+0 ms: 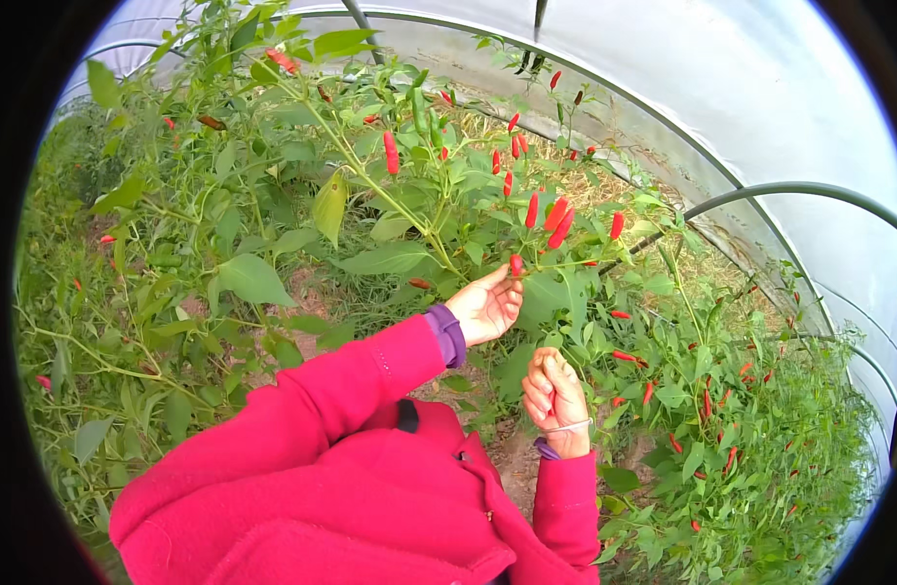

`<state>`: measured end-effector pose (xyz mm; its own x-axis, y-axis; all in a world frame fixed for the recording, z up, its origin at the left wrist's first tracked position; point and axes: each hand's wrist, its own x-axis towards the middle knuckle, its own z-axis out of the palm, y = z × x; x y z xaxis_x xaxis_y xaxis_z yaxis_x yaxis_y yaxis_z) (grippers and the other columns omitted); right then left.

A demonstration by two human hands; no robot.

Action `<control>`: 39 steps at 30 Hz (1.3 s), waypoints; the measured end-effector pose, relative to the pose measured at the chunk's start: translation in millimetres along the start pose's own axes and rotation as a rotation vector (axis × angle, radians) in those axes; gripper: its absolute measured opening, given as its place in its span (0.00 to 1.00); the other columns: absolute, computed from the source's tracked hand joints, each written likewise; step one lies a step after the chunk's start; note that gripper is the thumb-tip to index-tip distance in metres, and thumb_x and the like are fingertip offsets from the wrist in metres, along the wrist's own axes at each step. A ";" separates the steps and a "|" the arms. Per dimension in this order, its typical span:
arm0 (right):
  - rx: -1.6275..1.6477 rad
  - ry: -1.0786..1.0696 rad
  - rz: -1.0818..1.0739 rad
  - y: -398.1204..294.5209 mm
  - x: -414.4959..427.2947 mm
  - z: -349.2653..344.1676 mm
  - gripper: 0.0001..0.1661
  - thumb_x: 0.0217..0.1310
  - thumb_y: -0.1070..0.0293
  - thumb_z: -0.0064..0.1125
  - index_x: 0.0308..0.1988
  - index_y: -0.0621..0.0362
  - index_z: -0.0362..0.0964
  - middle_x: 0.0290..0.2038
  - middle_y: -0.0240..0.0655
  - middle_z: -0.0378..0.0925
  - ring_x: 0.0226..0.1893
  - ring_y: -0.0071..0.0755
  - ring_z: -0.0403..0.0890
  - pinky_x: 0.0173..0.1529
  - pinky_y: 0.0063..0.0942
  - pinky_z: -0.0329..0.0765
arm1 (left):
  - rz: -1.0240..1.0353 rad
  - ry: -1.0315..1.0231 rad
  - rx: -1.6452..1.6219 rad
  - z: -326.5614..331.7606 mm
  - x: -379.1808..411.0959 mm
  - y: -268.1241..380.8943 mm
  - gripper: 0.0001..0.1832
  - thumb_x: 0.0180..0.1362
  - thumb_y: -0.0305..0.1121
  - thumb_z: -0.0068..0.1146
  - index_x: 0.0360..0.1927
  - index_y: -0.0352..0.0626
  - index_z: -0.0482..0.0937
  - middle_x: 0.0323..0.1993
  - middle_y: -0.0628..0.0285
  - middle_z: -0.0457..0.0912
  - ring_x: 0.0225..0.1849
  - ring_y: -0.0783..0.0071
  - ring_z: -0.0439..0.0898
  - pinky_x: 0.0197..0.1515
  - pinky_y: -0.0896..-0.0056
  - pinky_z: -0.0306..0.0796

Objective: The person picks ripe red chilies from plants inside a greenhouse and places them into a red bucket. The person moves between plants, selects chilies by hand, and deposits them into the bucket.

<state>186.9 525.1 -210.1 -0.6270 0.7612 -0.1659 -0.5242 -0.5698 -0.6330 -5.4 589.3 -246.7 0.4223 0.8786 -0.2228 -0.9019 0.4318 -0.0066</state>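
Note:
My left hand (490, 303) reaches up into a chili pepper plant, its fingertips touching the base of a small red chili pepper (516, 265); whether they grip it or its stem is unclear. Lower and to the right, my right hand (554, 391) is raised with its fingers curled in; anything inside them is hidden. Just above the left hand, upright red chilies (560, 228) stand in a cluster on the same plant. Green chilies (419, 111) grow further up, beside another red chili (391, 153). Broad green leaves (547, 296) lie between and behind the hands.
Dense pepper foliage (254, 279) fills the left side, and more plants with red chilies (706, 402) stand at the right. A long branch (353, 162) slants across the upper middle. Curved metal hoops (799, 188) carry the plastic sheeting (711, 80) of a tunnel. Dry straw (565, 172) lies behind the plants.

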 end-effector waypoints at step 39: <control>-1.085 0.021 0.331 -38.6 38.7 -4.3 0.14 0.57 0.56 0.54 0.32 0.55 0.72 0.23 0.21 0.69 0.21 0.12 0.63 0.25 0.15 0.58 | -0.058 0.221 0.488 -45.3 -42.7 -55.5 0.15 0.58 0.46 0.53 0.42 0.49 0.74 0.35 0.70 0.77 0.37 0.81 0.73 0.39 0.71 0.70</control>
<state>185.4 577.8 -195.4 -0.6266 0.6338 -0.4536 0.4484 -0.1828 -0.8749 22.5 518.7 -280.9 0.3933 0.8095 -0.4360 -0.7086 0.5690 0.4172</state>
